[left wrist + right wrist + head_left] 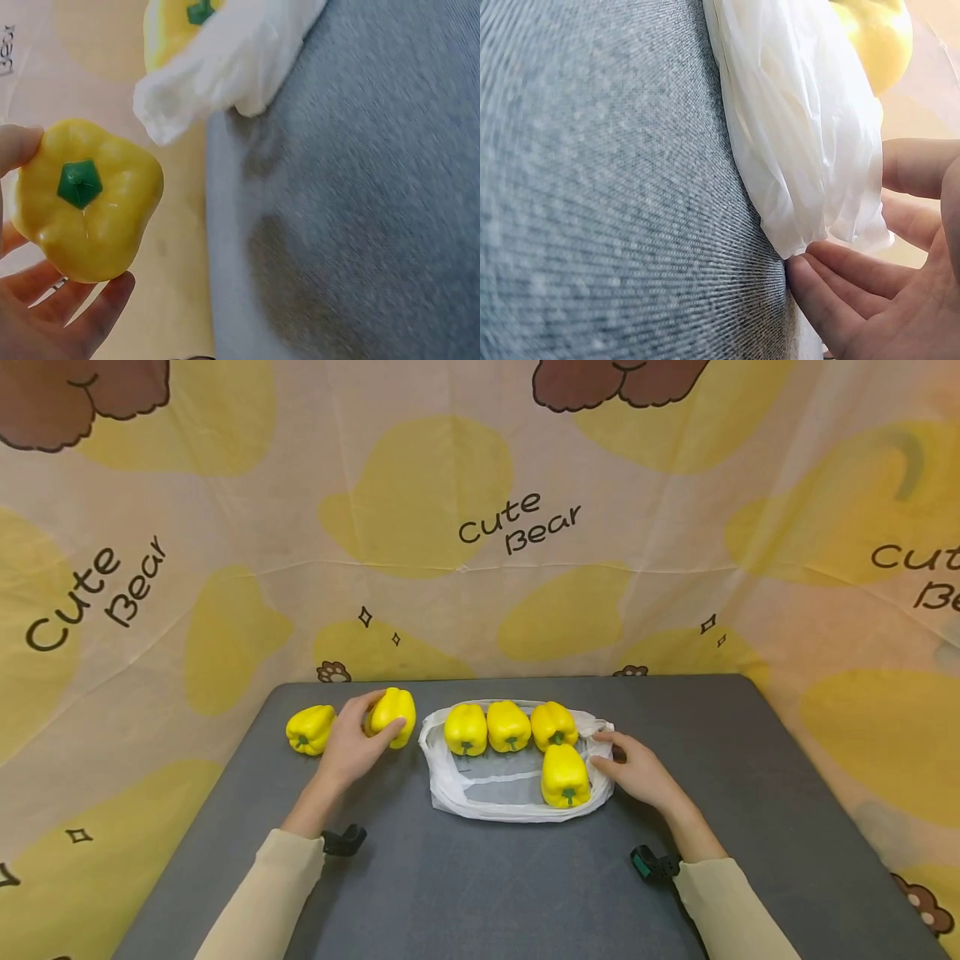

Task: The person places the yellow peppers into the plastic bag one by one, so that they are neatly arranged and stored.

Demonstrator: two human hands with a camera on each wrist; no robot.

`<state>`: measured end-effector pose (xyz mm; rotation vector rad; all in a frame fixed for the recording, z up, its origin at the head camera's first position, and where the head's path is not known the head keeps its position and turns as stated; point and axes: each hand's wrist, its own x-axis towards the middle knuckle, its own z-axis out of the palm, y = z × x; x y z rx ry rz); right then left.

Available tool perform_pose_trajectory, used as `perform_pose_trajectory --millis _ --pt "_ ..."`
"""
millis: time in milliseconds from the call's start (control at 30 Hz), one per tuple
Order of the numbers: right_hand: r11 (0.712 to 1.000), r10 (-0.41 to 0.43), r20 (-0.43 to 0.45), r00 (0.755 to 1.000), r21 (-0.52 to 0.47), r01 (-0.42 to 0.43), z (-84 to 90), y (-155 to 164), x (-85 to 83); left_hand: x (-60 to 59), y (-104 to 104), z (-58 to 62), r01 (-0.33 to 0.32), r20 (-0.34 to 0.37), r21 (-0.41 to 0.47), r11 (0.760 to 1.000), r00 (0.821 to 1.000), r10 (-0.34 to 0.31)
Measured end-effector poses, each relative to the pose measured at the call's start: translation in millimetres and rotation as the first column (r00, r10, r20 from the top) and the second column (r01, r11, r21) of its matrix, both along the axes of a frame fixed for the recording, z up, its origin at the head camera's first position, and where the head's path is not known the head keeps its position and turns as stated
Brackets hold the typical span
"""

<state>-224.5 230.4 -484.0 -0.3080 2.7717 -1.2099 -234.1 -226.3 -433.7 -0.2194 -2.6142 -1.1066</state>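
My left hand grips a yellow bell pepper between thumb and fingers, left of a white plastic bag. In the left wrist view the held bell pepper shows its green stem toward the camera. The bag lies with its mouth spread wide and its rim rolled. Inside are several yellow bell peppers: a row along the back, and one at the front right. My right hand holds the bag's right rim; in the right wrist view its fingers lie around the white plastic.
Another yellow bell pepper lies at the table's far left, beyond my left hand. The grey table ends at a patterned cloth backdrop. Dark wrist devices sit on both forearms.
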Motion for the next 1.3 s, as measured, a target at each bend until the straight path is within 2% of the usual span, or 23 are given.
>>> perform_pose_trajectory --millis 300,600,1033,1300 --pt "1.0 -0.003 0.0 1.0 -0.009 0.003 1.2 0.6 -0.3 6.0 21.1 13.2 0.07 -0.069 0.022 0.997 0.995 -0.068" --pt "1.0 -0.001 -0.002 1.0 -0.01 0.001 2.4 0.4 -1.1 9.2 41.1 17.4 0.158 -0.14 0.04 0.987 0.979 -0.151" --pt "1.0 0.0 -0.001 1.0 -0.003 0.0 2.8 -1.1 -1.4 15.5 70.9 10.2 0.245 -0.15 0.037 0.969 0.96 -0.237" --pt "1.0 0.005 -0.009 1.0 0.009 -0.005 -0.3 -0.3 -0.6 21.3 92.5 -0.1 0.282 -0.153 0.083 0.956 0.951 -0.267"
